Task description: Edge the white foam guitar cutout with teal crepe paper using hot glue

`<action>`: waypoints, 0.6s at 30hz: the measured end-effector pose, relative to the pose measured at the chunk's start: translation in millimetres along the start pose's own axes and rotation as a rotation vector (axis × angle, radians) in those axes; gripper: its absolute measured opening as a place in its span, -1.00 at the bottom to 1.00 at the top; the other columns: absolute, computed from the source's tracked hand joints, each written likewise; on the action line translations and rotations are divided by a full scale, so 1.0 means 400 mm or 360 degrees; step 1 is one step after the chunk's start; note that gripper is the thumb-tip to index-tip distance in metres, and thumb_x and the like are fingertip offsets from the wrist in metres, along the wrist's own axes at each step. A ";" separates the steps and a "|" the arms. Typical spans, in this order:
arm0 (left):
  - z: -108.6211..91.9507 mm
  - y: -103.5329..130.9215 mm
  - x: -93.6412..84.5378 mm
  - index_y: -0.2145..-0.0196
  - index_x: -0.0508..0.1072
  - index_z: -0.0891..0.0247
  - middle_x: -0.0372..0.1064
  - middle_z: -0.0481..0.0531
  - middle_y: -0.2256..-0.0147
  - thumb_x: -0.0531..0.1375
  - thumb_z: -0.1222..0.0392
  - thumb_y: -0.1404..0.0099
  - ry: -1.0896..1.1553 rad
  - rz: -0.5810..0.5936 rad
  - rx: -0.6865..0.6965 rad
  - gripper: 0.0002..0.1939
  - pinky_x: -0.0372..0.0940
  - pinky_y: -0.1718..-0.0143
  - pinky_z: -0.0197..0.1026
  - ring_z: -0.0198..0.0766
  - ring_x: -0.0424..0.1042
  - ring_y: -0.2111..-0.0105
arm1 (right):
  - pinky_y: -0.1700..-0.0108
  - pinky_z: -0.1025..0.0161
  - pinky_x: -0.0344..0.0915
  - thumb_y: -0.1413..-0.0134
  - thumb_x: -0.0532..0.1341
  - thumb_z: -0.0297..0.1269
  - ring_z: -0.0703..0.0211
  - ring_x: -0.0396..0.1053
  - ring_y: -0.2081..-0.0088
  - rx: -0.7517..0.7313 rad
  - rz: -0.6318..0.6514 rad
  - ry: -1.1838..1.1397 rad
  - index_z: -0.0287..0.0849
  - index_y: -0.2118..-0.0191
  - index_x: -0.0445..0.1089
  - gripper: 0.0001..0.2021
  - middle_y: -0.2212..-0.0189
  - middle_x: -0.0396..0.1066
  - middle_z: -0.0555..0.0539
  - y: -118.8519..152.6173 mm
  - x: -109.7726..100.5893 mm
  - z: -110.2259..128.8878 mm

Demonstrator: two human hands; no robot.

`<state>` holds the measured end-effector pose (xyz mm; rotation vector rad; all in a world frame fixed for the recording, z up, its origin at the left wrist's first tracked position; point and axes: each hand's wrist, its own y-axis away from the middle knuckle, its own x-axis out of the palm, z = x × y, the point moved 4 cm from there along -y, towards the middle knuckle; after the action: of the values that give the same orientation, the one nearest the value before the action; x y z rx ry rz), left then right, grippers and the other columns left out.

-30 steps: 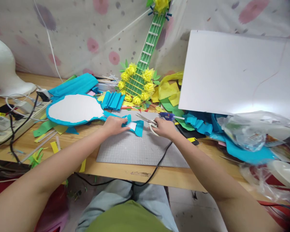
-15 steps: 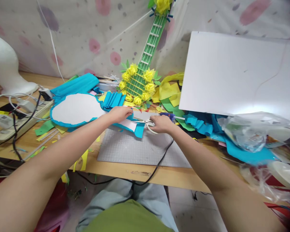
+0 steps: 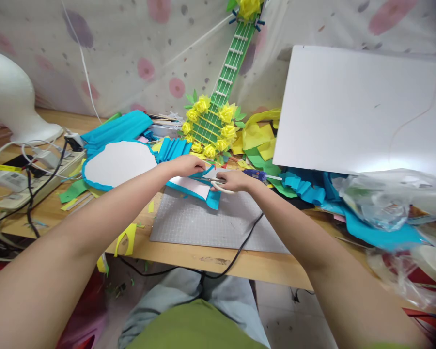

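Observation:
My left hand is closed on blue paper at the far edge of the neck of a white cutout edged in blue. In my right hand are white-handled scissors, whose blades point left, at the blue paper by the neck. A blue paper flap sticks out past the neck's right end, over the grey cutting mat. Just behind my right hand lies a purple-blue glue gun with a white stick in its back.
A green paper guitar with yellow flowers leans at the back. Left are a white foam head and a power strip. A large white board and plastic bags stand right. A black cable crosses the mat.
The scissors have moved slightly left along the blue paper, with my right hand closer to my left hand. The whole view has shifted a little, so objects appear farther right.

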<state>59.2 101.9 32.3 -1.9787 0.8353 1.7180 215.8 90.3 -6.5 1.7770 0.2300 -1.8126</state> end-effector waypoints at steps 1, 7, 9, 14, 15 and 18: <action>0.001 -0.002 0.000 0.27 0.47 0.23 0.45 -0.02 0.29 -0.02 0.18 -0.22 0.0012 0.0007 -0.0010 -0.72 0.05 0.45 -0.32 -0.32 0.31 0.41 | 0.41 0.31 0.05 0.08 -0.02 0.31 0.09 0.34 0.29 -0.0001 -0.0001 -0.0008 -0.11 0.25 0.32 -0.43 0.29 0.42 -0.10 -0.001 0.002 0.000; 0.008 -0.011 0.001 0.27 0.48 0.26 0.45 -0.02 0.30 -0.01 0.18 -0.23 0.0126 -0.0015 -0.0070 -0.71 0.09 0.40 -0.33 -0.32 0.32 0.40 | 0.42 0.32 0.04 0.08 -0.04 0.32 0.11 0.33 0.30 -0.0008 -0.0019 -0.0032 -0.12 0.25 0.31 -0.41 0.27 0.42 -0.09 0.000 0.003 -0.009; 0.010 -0.012 0.002 0.27 0.48 0.27 0.45 -0.02 0.30 0.00 0.17 -0.23 0.0178 -0.0052 -0.0081 -0.72 0.10 0.39 -0.33 -0.33 0.32 0.39 | 0.41 0.32 0.05 0.09 -0.03 0.33 0.10 0.33 0.29 -0.0008 -0.0021 -0.0034 -0.12 0.23 0.31 -0.41 0.26 0.42 -0.10 0.003 0.002 -0.011; 0.016 -0.013 0.011 0.28 0.47 0.29 0.45 0.00 0.29 -0.01 0.17 -0.23 0.0283 -0.0060 -0.0104 -0.71 0.13 0.36 -0.33 -0.31 0.33 0.36 | 0.42 0.31 0.04 0.08 -0.01 0.31 0.09 0.34 0.29 -0.0011 -0.0055 -0.0004 -0.13 0.20 0.31 -0.41 0.27 0.43 -0.11 0.010 0.002 -0.005; 0.016 -0.014 0.012 0.27 0.47 0.29 0.45 0.00 0.28 -0.01 0.17 -0.23 0.0289 -0.0049 -0.0097 -0.71 0.14 0.35 -0.33 -0.31 0.34 0.35 | 0.42 0.31 0.03 0.08 -0.01 0.31 0.09 0.34 0.29 -0.0013 -0.0070 0.0009 -0.13 0.21 0.32 -0.41 0.28 0.43 -0.11 0.011 0.003 -0.003; 0.016 -0.016 0.012 0.25 0.48 0.29 0.45 0.00 0.26 -0.01 0.18 -0.23 0.0277 -0.0042 -0.0096 -0.70 0.14 0.34 -0.33 -0.31 0.34 0.35 | 0.42 0.31 0.02 0.08 -0.02 0.32 0.10 0.33 0.32 -0.0023 -0.0114 0.0028 -0.12 0.25 0.32 -0.42 0.31 0.42 -0.09 0.010 0.003 -0.001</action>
<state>59.1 109.8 26.1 -2.1946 0.8192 1.5910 218.4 86.8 -6.7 1.7964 0.3171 -1.8408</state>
